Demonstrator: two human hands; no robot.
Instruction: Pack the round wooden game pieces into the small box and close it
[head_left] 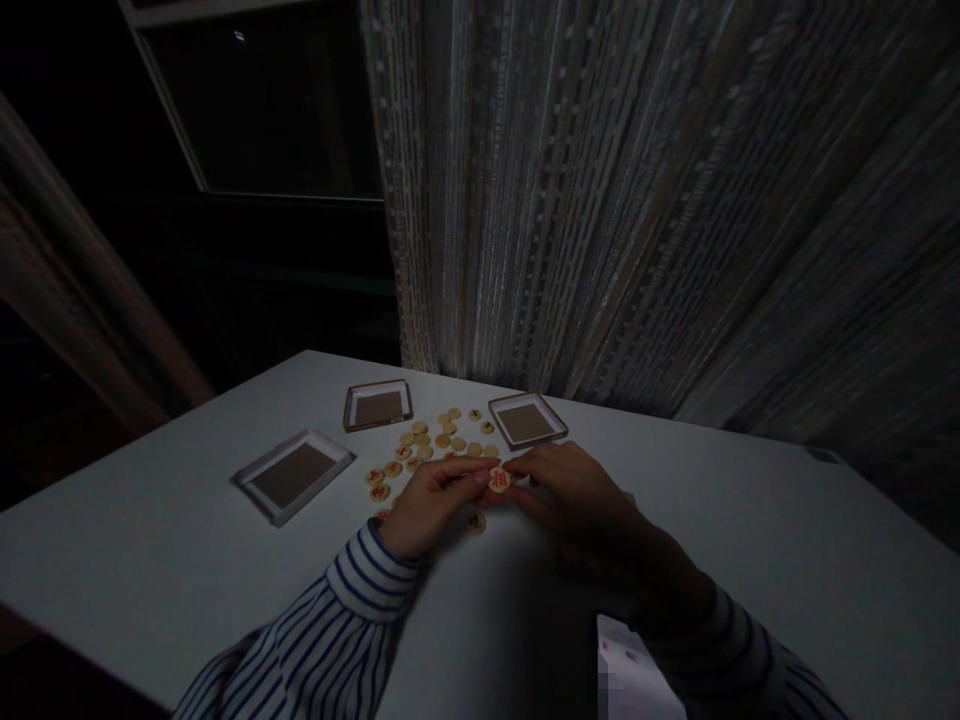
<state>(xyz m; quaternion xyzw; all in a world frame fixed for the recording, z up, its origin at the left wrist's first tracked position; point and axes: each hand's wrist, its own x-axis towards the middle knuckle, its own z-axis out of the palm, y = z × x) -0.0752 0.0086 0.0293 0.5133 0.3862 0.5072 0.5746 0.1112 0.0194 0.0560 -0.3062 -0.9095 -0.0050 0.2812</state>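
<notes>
Between the fingertips of both hands is a round, pale piece (pixel 499 480) with a red character facing up. My left hand (pixel 431 500) pinches it from the left, thumb on its edge. On the other side my right hand (pixel 574 490) grips it with thumb and fingers, its lower part in shadow. Several similar round pieces (pixel 424 440) lie scattered beyond and left of my hands, some showing red or dark characters, others plain. One piece with a dark character (pixel 476 522) rests just below my fingers. My left hand hides part of the group.
Three shallow rectangular trays or lids stand on the white table (pixel 150 520): one at the left (pixel 294 475), one at the back left (pixel 378 406), one behind my right hand (pixel 527 420). A lit phone-like screen (pixel 634 670) shows under my right forearm. A string curtain (pixel 525 200) hangs behind.
</notes>
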